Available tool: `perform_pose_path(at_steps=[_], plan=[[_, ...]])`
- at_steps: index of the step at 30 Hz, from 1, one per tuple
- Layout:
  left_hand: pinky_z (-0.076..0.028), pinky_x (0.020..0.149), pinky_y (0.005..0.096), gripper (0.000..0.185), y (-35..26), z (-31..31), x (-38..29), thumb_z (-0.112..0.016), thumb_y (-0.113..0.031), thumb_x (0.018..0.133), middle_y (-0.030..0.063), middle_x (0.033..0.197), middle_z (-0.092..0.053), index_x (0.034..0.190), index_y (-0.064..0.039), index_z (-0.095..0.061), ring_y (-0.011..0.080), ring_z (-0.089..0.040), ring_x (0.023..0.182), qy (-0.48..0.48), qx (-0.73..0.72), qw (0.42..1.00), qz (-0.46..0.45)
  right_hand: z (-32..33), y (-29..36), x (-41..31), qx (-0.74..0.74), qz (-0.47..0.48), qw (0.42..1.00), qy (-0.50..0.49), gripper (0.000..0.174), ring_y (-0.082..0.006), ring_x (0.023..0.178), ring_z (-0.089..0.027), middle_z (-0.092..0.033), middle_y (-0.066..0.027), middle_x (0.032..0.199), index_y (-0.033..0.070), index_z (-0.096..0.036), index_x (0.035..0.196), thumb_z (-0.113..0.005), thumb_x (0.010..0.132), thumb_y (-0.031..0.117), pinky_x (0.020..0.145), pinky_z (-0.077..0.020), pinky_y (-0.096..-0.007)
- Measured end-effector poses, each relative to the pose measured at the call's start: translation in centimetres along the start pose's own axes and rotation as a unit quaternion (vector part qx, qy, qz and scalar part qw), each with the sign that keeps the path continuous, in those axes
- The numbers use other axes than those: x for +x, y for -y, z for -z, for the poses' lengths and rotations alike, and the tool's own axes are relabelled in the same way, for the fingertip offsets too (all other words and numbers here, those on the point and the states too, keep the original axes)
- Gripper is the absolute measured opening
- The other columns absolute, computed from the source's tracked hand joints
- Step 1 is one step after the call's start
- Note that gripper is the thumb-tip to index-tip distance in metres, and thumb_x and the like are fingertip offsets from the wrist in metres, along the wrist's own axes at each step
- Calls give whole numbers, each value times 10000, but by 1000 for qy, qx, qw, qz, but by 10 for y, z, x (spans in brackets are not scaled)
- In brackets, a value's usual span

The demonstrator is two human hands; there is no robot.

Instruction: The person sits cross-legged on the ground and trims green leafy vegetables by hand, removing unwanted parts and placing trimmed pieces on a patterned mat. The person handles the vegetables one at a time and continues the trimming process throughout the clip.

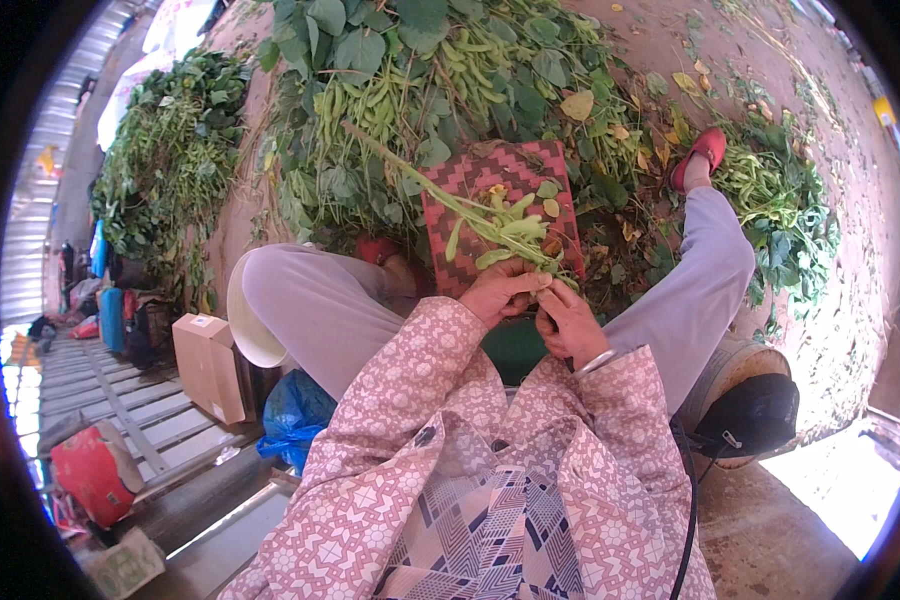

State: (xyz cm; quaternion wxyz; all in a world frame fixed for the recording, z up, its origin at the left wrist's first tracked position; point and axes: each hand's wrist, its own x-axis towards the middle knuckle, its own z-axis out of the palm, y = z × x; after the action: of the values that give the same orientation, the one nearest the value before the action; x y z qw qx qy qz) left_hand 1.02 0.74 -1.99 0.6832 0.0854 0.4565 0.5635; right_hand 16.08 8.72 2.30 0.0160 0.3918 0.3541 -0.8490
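A green soybean stalk (435, 191) with plump pods (521, 225) slants from upper left down to both hands. My left hand (499, 291) grips its lower end, thumb and fingertips pinched together. Touching it from the right, my right hand (572, 322) has thumb and index finger closed on the pods and stem at the same end. Exactly what lies between those fingertips is hidden. Beneath the stalk is a red and brown checked woven surface (450, 259) with a few loose leaves on it. A dark green container (521, 346) shows partly below my hands.
A large heap of leafy soybean plants (375, 105) spreads ahead. More plants are piled at left (172, 142) and right (780, 195). Close on the left are a pale bucket (249, 330), a cardboard box (204, 367) and a blue plastic bag (296, 412). A black pouch (750, 412) lies at right.
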Motion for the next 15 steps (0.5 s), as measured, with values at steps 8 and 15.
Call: perform_pose_path(at_steps=[8, 15], plan=[[-280, 350, 183, 183, -1, -3, 1, -565, -176, 869, 8, 802, -578, 1008, -57, -566, 70, -491, 530, -51, -40, 998, -18, 7, -10, 10, -38, 71, 997, -18, 130, -72, 428, -357, -468, 2, 613, 106, -536, 917, -531, 944, 233, 387, -265, -232], [-371, 394, 222, 166, 25, 22, 14, -490, -136, 846, 35, 807, -591, 951, -38, -573, 107, -549, 591, -118, -76, 989, -43, -15, -26, 25, -317, 307, 888, -125, 194, -196, 585, -472, -529, -141, 678, -17, -541, 893, -610, 878, 164, 581, -435, -319]])
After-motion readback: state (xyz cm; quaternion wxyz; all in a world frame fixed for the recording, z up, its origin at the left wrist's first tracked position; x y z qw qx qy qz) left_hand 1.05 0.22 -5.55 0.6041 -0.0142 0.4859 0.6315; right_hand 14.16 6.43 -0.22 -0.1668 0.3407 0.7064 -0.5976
